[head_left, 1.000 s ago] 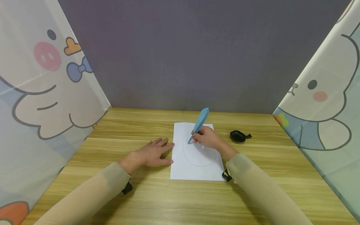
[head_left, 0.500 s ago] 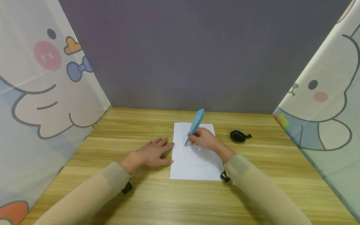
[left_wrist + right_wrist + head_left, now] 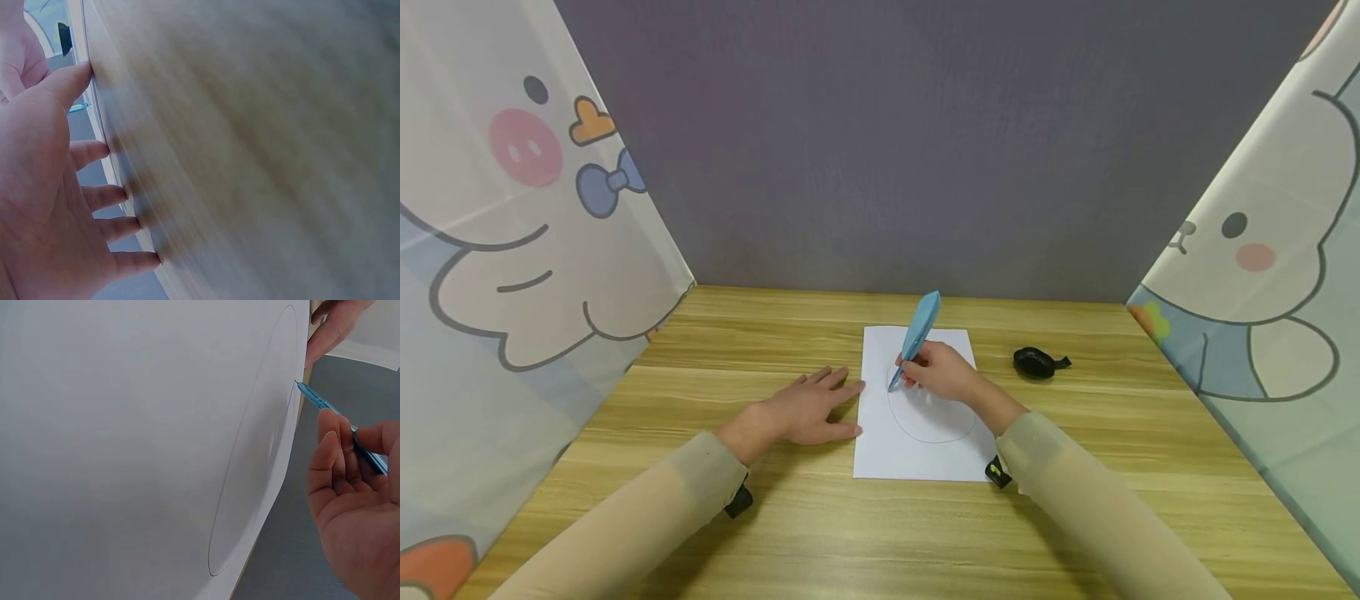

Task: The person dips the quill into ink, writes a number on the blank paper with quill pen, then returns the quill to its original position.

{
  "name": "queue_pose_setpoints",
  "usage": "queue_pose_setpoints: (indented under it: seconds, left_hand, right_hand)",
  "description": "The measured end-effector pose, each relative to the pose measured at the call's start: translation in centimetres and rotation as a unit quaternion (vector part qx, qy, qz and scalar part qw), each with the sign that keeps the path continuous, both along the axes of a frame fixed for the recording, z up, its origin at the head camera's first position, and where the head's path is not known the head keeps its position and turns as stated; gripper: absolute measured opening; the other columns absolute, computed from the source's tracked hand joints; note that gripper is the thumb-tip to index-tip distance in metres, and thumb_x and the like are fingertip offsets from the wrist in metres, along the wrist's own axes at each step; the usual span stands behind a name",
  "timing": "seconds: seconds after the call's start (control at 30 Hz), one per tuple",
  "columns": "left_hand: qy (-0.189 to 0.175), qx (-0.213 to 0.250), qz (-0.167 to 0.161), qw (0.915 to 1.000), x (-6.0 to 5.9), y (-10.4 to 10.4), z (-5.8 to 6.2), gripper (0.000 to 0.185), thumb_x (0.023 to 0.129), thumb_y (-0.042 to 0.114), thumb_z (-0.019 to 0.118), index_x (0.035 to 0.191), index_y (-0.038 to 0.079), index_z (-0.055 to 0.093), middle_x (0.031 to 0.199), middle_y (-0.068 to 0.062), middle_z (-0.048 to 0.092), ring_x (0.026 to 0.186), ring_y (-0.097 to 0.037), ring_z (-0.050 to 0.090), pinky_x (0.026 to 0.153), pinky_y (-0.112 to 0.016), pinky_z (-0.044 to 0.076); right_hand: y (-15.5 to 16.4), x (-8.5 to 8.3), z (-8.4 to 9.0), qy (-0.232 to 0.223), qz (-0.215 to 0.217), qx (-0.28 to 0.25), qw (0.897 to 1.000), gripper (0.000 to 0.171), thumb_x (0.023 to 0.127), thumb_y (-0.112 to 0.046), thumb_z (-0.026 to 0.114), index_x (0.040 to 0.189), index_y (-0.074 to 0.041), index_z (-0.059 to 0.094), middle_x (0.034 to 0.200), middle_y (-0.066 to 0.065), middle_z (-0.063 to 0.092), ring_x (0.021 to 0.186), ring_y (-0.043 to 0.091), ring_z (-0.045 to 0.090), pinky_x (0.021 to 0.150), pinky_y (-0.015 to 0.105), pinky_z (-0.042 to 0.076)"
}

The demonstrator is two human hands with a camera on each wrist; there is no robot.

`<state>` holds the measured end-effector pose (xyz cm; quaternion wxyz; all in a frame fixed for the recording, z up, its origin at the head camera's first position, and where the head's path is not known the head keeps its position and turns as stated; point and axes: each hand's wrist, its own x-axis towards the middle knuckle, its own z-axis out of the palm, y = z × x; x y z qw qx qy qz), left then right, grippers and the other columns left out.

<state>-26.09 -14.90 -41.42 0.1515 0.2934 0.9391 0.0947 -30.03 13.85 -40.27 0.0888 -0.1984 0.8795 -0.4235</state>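
My right hand (image 3: 947, 371) pinches a blue pen (image 3: 922, 323) with a wide, feather-shaped top, tilted over the paper. In the right wrist view the tip of the pen (image 3: 312, 397) meets the white sheet of paper (image 3: 125, 450) at a thin drawn curve. That rounded line takes up the middle of the sheet of paper (image 3: 891, 462) in the head view, partly covered by the right hand. Spread flat on the table, my left hand (image 3: 808, 412) has its thumb and index fingertip at the paper's left edge. The left wrist view shows its straight fingers (image 3: 100, 197) touching the surface.
To the right of the paper lies a small black rounded object (image 3: 1033, 363) with a short strap. The wooden table (image 3: 820, 533) ends at a dark grey panel (image 3: 910, 150). Cartoon-printed cloths (image 3: 497, 217) hang on both sides.
My right hand has moved the pen left and slightly towards me, up to the left side of the drawn curve. The left hand has stayed in place.
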Motion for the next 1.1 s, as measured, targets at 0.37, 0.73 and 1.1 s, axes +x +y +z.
queue_pose_setpoints:
  seconds: [0.37,0.73,1.1]
  left_hand:
    - [0.000,0.005,-0.001,1.0000,0.0,0.1,-0.1,0.084,0.108,0.066,0.058,0.175,0.022,0.033,0.183,-0.019,0.021,0.168,-0.050,0.022,0.131,-0.074,0.026]
    - [0.000,0.007,-0.004,1.0000,0.2,-0.1,0.0,0.084,0.109,0.066,0.056,0.176,0.022,0.032,0.183,-0.020,0.020,0.169,-0.049,0.020,0.132,-0.074,0.024]
    - [-0.001,0.008,-0.007,0.9999,0.1,-0.3,-0.1,0.084,0.109,0.066,0.056,0.176,0.022,0.031,0.183,-0.020,0.019,0.169,-0.049,0.019,0.131,-0.074,0.024]
  right_hand:
    - [0.9,0.1,0.3,0.016,-0.020,-0.028,0.999,0.029,0.111,-0.017,0.059,0.126,0.003,0.074,0.099,0.013,0.078,0.088,0.023,0.075,0.077,0.028,0.059]
    - [4.3,0.6,1.1,-0.030,-0.018,-0.094,0.995,0.032,0.114,-0.013,0.055,0.130,0.012,0.066,0.107,0.022,0.074,0.087,0.016,0.071,0.078,0.028,0.057]
    - [9.1,1.9,1.4,-0.039,-0.068,-0.076,0.994,0.035,0.116,-0.020,0.054,0.130,0.008,0.068,0.112,0.027,0.072,0.096,0.030,0.071,0.088,0.041,0.062]
